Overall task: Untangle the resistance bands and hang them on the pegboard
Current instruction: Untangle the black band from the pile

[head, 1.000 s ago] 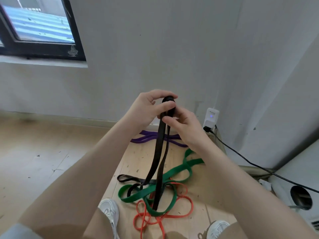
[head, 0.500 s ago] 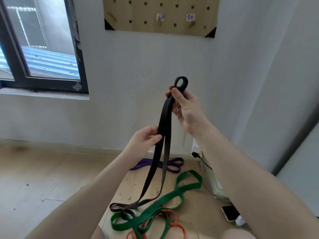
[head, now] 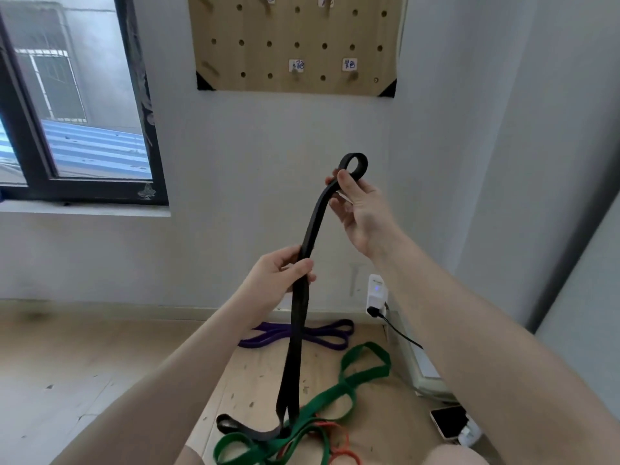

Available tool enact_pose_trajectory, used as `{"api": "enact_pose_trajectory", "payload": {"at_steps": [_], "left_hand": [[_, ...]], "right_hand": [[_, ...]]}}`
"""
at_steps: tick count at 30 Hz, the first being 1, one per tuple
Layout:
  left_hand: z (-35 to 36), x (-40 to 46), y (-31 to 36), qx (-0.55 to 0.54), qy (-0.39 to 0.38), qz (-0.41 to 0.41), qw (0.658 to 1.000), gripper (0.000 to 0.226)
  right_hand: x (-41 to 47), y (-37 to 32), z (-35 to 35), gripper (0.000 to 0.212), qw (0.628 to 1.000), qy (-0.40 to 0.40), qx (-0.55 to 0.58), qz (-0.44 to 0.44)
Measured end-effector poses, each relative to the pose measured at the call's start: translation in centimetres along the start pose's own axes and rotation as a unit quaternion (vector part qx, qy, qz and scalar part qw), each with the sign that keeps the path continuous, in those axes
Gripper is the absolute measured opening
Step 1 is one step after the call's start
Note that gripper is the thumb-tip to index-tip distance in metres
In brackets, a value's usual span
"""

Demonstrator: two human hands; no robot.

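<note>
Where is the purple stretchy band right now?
In the head view, the purple band lies on the floor by the wall, below the pegboard, behind the black band and just left of the white plug.

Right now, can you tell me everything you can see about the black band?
The black band is a long, flat, matte strap that looks rubbery. The right hand pinches it near the top, where it curls into a small loop. Lower down, the left hand grips its two strands together. From there it hangs almost straight to the floor, where its end lies in a small loop beside the green band, which it seems to cross. It is not yet on the pegboard.
</note>
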State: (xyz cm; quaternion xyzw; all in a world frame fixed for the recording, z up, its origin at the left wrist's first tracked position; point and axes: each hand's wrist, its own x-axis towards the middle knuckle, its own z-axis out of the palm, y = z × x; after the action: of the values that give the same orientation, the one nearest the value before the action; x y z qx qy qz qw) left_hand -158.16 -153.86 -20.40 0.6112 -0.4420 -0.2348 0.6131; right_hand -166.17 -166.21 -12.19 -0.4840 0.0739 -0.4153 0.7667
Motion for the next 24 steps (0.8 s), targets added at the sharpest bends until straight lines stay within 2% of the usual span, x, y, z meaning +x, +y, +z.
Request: {"api": "enact_pose_trajectory", "payload": {"at_steps": [3,5,7,9,10,14,18,24], "left_hand": [[-0.7,0.4,-0.6,0.026,-0.013,-0.025,0.999,0.020],[-0.5,1.0,-1.2,0.029,0.026,-0.043,0.998,0.016],[0.0,1.7,-1.9,0.007,0.074,-0.078,0.994,0.014],[0.7,2.4,-2.4,-0.024,0.109,-0.114,0.987,0.019],[1.1,2.7,-2.8,-0.038,0.122,-0.121,0.984,0.020],[1.9,3.7,-4.1,-0.058,0.146,-0.124,0.980,0.018],[0.8,4.1,-5.6,-0.071,0.174,-0.128,0.974,0.009],[-0.3,4.2,-8.1,-0.025,0.150,-0.104,0.983,0.017]], "right_hand": [[-0.1,1.9,-2.1,0.014,0.999,-0.005,0.018,0.045],[-1.1,4.8,-3.9,0.037,0.993,0.001,-0.092,0.079],[-3.0,8.4,-5.6,0.047,0.968,0.049,-0.231,0.079],[-5.0,11.6,-7.1,0.039,0.958,0.105,-0.253,0.088],[-5.9,13.0,-7.8,0.033,0.958,0.102,-0.249,0.100],[-8.1,17.0,-8.9,0.017,0.953,-0.018,-0.282,0.106],[-7.5,17.8,-9.4,0.023,0.934,-0.051,-0.342,0.083],[-6.1,18.7,-10.6,0.022,0.925,-0.050,-0.362,0.100]]}}
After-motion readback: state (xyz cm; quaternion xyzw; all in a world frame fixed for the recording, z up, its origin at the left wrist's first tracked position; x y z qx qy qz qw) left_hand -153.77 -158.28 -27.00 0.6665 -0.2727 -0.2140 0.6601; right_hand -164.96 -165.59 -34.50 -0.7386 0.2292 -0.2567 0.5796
